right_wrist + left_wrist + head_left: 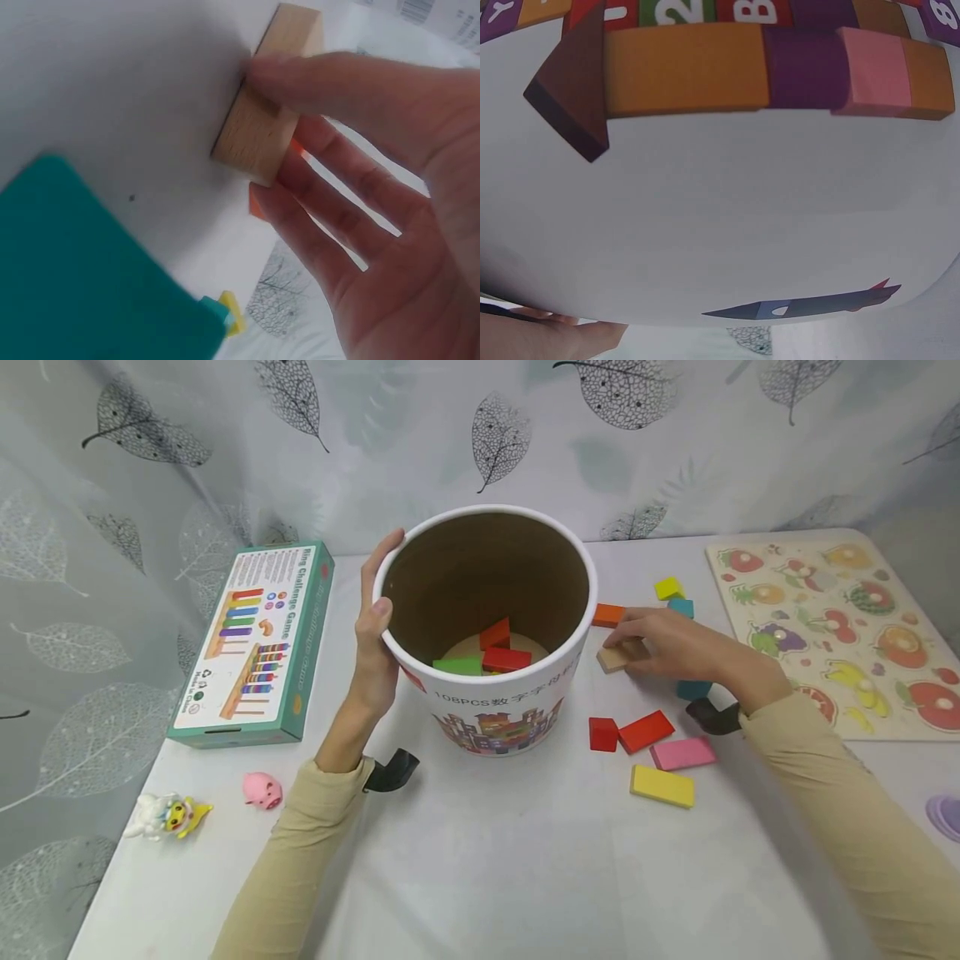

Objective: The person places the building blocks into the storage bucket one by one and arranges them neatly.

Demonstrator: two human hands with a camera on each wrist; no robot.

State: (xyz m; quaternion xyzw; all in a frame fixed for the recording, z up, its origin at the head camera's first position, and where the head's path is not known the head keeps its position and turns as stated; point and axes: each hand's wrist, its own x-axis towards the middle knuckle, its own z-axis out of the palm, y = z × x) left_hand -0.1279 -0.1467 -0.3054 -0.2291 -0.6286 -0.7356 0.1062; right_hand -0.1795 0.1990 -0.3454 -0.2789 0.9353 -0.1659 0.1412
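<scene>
A large white bucket (495, 714) printed with blocks and a building scene stands in the middle of the table. My left hand (373, 647) holds its left side, thumb tip at the rim and fingers along the outside. Inside lie a green block (457, 667), a red block (507, 659) and an orange-red wedge (495, 633). To the right of the bucket, my right hand (675, 645) pinches a plain wooden block (253, 142) between thumb and fingers, low over the table. An orange block (607, 615) lies just behind it, and a teal block (693, 689) is partly hidden under the wrist.
Red (647, 732), pink (683, 753) and yellow (663, 786) blocks lie in front of the right hand. A fruit puzzle board (813, 681) is at far right. On the left are a ring game box (247, 643), a pink pig (262, 790) and a small figurine (176, 816).
</scene>
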